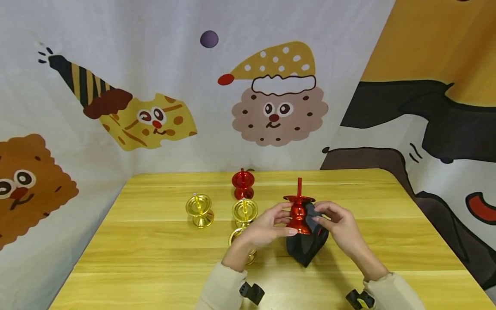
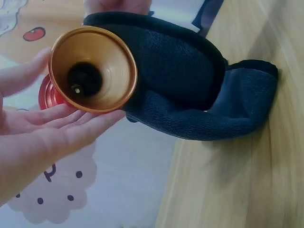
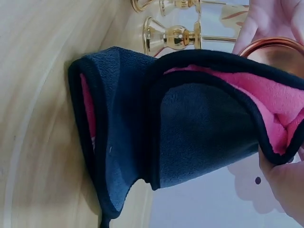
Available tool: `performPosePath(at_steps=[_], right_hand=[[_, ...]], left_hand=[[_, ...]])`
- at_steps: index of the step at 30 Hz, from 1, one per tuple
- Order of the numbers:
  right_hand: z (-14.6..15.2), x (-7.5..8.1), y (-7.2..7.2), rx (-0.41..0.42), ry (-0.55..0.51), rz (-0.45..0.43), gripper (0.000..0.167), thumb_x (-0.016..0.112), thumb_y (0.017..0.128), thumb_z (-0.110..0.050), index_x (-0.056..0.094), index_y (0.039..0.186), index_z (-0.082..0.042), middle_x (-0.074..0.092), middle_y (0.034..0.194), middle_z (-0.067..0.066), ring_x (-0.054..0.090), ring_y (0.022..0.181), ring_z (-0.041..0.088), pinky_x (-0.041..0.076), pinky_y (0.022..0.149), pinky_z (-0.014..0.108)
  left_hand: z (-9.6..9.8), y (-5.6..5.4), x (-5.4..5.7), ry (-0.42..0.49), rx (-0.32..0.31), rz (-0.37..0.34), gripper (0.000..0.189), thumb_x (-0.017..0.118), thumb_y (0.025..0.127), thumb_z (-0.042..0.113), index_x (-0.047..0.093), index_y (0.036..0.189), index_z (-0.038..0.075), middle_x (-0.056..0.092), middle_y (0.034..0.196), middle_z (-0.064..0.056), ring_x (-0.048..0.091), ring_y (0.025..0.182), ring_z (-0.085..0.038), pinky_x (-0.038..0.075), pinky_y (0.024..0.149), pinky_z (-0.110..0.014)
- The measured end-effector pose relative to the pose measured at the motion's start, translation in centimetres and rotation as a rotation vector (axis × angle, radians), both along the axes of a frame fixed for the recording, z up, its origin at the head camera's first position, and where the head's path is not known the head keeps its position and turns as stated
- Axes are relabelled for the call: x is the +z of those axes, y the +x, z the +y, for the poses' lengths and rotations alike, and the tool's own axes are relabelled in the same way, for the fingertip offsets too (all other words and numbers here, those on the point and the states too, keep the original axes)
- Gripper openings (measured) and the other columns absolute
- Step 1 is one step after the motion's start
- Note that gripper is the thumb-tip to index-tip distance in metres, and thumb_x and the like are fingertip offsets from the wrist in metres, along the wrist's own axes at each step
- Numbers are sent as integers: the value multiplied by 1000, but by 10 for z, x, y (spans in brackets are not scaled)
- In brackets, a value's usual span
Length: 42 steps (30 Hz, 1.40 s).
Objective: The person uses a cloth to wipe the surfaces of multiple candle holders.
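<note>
My left hand [image 1: 267,226] holds a shiny red candlestick [image 1: 297,212] upright above the table, thumb on one side and fingers on the other. From below, the left wrist view shows its hollow, gold-toned base [image 2: 116,66]. My right hand [image 1: 340,224] pinches a dark grey cloth [image 1: 311,219] with black edging against the candlestick's right side. Pink lining [image 3: 237,83] shows in the cloth's folds in the right wrist view, and the lower part droops to the tabletop. Some fingertips of the right hand are hidden behind the cloth.
On the wooden table [image 1: 155,258], a second red candlestick [image 1: 243,193] stands at the back. Gold candlesticks stand left [image 1: 199,209] and centre [image 1: 245,211], with another gold candlestick [image 1: 234,237] partly behind my left wrist. A cartoon-printed curtain [image 1: 166,47] hangs behind.
</note>
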State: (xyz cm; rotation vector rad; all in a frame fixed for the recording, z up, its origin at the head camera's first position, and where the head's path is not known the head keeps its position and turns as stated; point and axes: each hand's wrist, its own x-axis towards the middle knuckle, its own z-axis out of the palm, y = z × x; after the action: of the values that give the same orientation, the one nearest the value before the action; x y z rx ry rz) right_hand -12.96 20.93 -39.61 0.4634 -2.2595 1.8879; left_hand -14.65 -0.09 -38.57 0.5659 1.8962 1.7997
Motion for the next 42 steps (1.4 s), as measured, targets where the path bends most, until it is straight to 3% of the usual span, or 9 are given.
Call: performPosePath(at_steps=[8,12,15,20,23,28,33,37,42], right_hand=[[-17,6,10,-171,262,99,18,67,75,11,64,89,-1,57,94,8,58,85,11,53,71,26],[-26,9,14,-244,421,226,23,70,71,12,65,85,-5,56,91,5,58,78,19,54,63,30],[-24,8,13,-208,384,219,23,69,71,14,65,85,-4,56,93,6,57,81,14,53,66,26],[-8,3,4,-52,125,79,19,63,75,18,60,90,7,57,99,4,56,90,4,51,73,19],[-1,1,1,-9,67,9,17,62,76,16,57,92,10,58,101,0,57,92,3,51,72,18],[-8,3,4,-88,144,-31,16,64,77,12,60,91,6,58,98,10,57,87,5,51,70,20],[-26,8,11,-219,357,122,21,68,72,13,64,86,-2,57,91,8,57,81,16,53,67,27],[-30,12,13,-222,379,190,23,68,71,15,64,85,-3,56,92,7,56,81,18,53,66,27],[-18,12,8,-94,167,85,20,63,74,18,62,89,4,57,98,9,56,89,7,51,71,19]], left_hand=[[14,5,-5,-299,136,247,75,79,72,20,41,133,2,52,118,-9,53,100,-23,47,80,-27],[17,7,-6,-409,160,272,75,79,71,20,41,134,3,54,115,-9,55,99,-24,48,79,-29],[14,6,-6,-370,145,219,74,79,71,17,42,134,5,56,111,-8,55,99,-24,49,78,-30],[3,1,-7,-115,68,43,70,75,73,2,41,134,3,55,111,-7,53,101,-23,48,80,-28],[0,-1,-8,-28,36,-5,68,72,73,-5,41,134,1,54,114,-9,52,103,-25,48,83,-28],[6,3,-6,-174,102,133,71,76,72,2,42,134,1,55,113,-10,54,102,-24,48,81,-28],[16,6,-7,-356,179,297,72,78,70,7,43,133,-1,56,111,-11,57,99,-24,49,79,-29],[13,5,-8,-296,150,218,73,76,73,6,39,136,-1,54,114,-10,54,103,-25,48,83,-32],[2,2,-9,-123,73,51,72,71,77,3,33,139,0,50,123,-10,50,109,-24,44,91,-34]])
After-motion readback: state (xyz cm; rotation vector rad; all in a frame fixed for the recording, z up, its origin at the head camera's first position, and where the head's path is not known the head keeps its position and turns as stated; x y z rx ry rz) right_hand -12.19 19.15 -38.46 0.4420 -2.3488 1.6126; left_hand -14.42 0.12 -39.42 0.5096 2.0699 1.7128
